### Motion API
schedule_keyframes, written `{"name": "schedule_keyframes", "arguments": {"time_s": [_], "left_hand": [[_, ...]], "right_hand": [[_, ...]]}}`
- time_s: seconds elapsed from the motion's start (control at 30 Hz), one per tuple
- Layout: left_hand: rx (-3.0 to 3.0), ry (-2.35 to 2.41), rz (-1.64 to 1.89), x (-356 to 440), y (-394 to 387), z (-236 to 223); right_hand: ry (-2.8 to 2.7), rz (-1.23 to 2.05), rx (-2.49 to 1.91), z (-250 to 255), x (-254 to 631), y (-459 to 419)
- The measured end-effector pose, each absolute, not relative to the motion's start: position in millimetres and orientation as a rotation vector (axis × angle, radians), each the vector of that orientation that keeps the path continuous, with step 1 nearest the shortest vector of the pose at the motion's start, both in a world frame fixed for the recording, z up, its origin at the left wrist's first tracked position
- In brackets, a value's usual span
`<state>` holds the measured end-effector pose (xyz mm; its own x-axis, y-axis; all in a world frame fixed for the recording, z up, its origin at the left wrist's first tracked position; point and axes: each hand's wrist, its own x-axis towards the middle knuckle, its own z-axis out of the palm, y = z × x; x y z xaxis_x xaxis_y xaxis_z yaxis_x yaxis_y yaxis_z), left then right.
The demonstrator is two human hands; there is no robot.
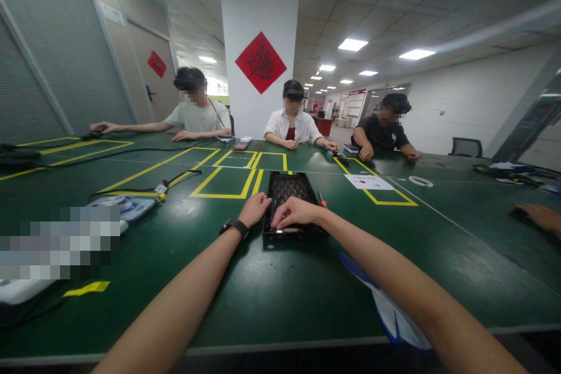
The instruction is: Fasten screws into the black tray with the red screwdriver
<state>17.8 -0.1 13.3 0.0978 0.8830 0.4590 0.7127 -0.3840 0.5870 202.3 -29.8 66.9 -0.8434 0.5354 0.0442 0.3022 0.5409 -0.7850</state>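
Note:
A black open tray (268,238) with a textured floor lies in front of me on the green table. My left hand (255,209), wearing a dark watch (235,227), grips the tray's left wall with its fingers curled at the rim. Over the near left part of the tray, my right hand (294,212) points down with thumb and fingers pinched together. Whatever they hold is too small to make out. A small pale strip (289,231) shows at the near inside edge. Just right of the tray lies a red-handled screwdriver (323,203).
Yellow tape (223,196) marks several rectangles on the green table (228,310). Blue-and-white slippers (397,315) show below my right forearm. A printed sheet (369,182) and a white ring (421,182) lie at right. Cables (184,175) run at left. Three people sit opposite; another hand (541,216) rests far right.

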Motion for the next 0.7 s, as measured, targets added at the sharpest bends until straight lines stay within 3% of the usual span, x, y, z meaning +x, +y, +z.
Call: {"name": "schedule_keyframes", "arguments": {"time_s": [0.43,0.57,0.7], "left_hand": [[2.184,1.585,1.155,17,0,13],[2.167,1.59,1.14,18,-1,13],[2.146,1.604,1.154,18,-3,12]], "right_hand": [[-2.518,1.133,-0.635,74,208,-27],[-2.286,0.781,-0.832,88,227,-19],[-1.912,0.188,-1.494,85,265,-12]]}}
